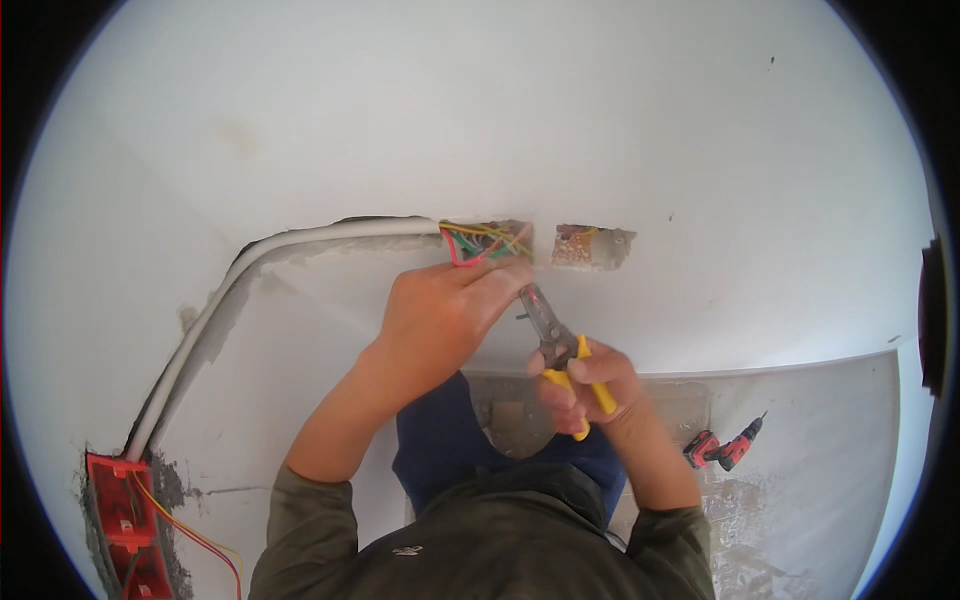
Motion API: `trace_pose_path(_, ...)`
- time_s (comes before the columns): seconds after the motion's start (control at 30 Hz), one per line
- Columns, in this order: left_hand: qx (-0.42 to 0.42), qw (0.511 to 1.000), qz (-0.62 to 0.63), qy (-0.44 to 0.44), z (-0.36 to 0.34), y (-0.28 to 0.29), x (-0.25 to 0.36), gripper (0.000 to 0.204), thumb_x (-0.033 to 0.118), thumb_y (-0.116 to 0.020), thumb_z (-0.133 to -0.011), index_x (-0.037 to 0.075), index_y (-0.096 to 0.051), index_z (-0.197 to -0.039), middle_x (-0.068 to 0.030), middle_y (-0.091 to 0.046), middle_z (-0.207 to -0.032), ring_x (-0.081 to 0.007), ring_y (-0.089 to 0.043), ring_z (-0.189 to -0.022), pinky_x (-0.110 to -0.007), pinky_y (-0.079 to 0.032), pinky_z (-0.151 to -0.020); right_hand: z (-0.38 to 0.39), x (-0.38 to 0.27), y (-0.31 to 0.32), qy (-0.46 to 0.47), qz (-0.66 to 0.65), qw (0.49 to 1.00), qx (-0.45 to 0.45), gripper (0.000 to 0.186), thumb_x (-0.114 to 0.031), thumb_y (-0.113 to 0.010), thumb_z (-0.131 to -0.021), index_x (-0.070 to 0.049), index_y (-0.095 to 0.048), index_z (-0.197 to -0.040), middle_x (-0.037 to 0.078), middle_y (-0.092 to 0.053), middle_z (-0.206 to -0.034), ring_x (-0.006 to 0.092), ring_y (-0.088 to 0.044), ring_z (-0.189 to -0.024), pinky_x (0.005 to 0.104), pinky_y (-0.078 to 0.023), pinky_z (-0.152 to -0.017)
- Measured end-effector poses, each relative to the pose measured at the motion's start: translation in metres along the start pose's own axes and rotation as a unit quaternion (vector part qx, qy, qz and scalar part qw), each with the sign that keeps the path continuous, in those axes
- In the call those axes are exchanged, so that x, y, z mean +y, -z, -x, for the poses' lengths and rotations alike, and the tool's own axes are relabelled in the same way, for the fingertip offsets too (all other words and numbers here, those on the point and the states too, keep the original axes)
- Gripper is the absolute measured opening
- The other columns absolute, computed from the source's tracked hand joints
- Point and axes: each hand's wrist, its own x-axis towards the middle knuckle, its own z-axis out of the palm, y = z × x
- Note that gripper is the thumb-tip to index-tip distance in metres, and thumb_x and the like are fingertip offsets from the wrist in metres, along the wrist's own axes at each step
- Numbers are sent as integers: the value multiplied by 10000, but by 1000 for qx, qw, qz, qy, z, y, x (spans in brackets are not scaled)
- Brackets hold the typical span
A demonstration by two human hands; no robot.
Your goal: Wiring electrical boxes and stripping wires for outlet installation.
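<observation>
Several red, green and yellow electrical wires (487,240) lie in a rectangular wall opening in front of me. My left hand (440,312) is closed just below it, its fingertips pinched at the wires; the exact grip is partly hidden. In my right hand (612,378) is a pair of wire strippers (546,322) with yellow handles, the grips a little apart. Their grey jaws point up and left, right beside my left fingertips. A short green wire end (521,317) shows next to the jaws.
A pale conduit (300,238) curves along a cut groove down to red wall boxes (122,500) with loose wires at lower left. Another rough opening (592,247) sits right of the wired one. A red and black cordless drill (738,447) lies on the floor at right.
</observation>
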Motion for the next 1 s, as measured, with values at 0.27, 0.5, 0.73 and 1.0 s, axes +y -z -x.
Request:
trace_pose_path(0.27,50,997,39,-33,5,-12,-15,178,15,-734,-816,35,-706,-990,-105,-745,-971,-250,-727,-785,-314,-580,-651,2,27,-23,185,688,646,274,491,-110,-619,-910,41,-502,-1362,175,-606,-996,291,-618,-904,410,-496,-814)
trace_pose_path(0.5,66,995,71,-4,9,-17,-18,175,21,-737,-824,43,-709,-996,-113,-747,-964,-253,-727,-789,-312,-573,-655,-25,32,-7,348,836,207,370,690,13,-664,-680,11,-506,-1352,192,-561,-1084,381,-554,-945,436,-472,-814)
trace_pose_path(0.73,81,991,100,33,10,-20,-13,153,3,-721,-833,30,-714,-984,-115,-749,-980,-258,-734,-842,-307,-577,-704,-32,32,-7,372,833,170,373,700,14,-661,-659,9,-512,-1343,186,-558,-1043,373,-549,-905,446,-465,-794)
trace_pose_path(1.0,87,986,131,60,12,-25,-14,149,-1,-712,-838,27,-716,-984,-104,-750,-996,-264,-731,-846,-317,-574,-720,-42,38,-17,372,821,220,373,619,-8,-690,-731,-28,-535,-1329,143,-580,-946,328,-587,-829,413,-487,-731)
